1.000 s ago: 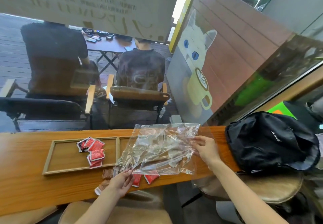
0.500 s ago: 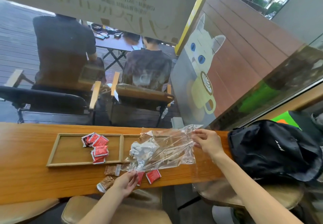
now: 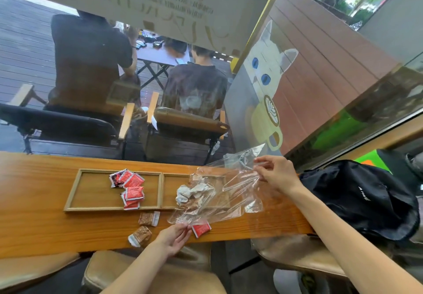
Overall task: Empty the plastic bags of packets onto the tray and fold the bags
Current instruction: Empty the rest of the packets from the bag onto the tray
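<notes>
A clear plastic bag (image 3: 231, 193) is stretched over the right half of the wooden tray (image 3: 73, 190). My right hand (image 3: 275, 173) pinches its far upper corner; my left hand (image 3: 175, 236) pinches its near lower corner at the counter's front edge. Brown packets and a crumpled white piece (image 3: 186, 194) show through the bag above the tray's right compartment. Several red packets (image 3: 130, 188) lie in the left compartment. Two brown packets (image 3: 148, 219) and one red packet (image 3: 201, 229) lie on the counter in front of the tray.
The long wooden counter (image 3: 34, 220) runs against a glass window. A black backpack (image 3: 359, 199) sits at its right end, close to my right forearm. Tan stool seats (image 3: 146, 273) are below the counter's front edge. People sit on chairs outside.
The flat bag has been drawn rightward and gathered. My right hand rose to its far corner, and packets now sit bunched over the tray's right compartment.
</notes>
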